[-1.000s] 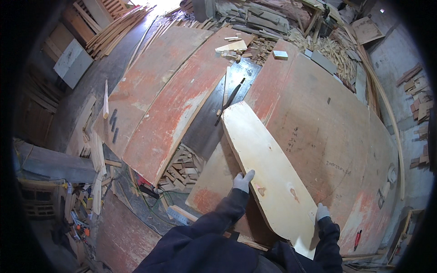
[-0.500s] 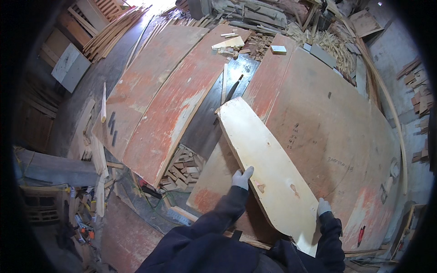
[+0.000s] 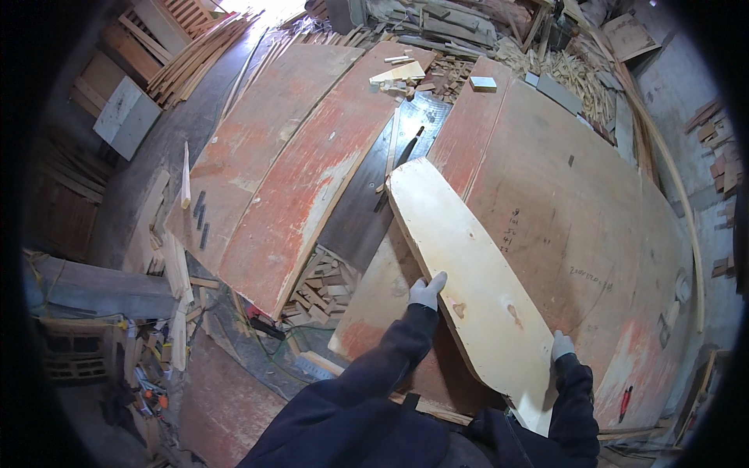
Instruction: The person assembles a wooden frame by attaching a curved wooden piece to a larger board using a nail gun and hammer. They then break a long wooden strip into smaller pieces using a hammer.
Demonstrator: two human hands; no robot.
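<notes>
Board (image 3: 484, 288), long and pale, held obliquely over the red-brown tabletop (image 3: 546, 210), its far end overlapping a dark metal strip (image 3: 355, 226) in view. The left hand (image 3: 427, 292) grips the left edge, thumb uppermost; the right hand (image 3: 562, 345) grips the opposite edge, nearer the body. A red tool (image 3: 626, 404) lies at right.

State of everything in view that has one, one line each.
Pale board: held at both long edges, broad face up
Left hand: gripping left edge, thumb on top
Right hand: closed on right edge near the close end
Red panel: lying flat, paint worn
Red tool: lying loose at right; open or closed unclear
Dark strips: lying loose at left
Offcuts: heaped loosely between panels
</notes>
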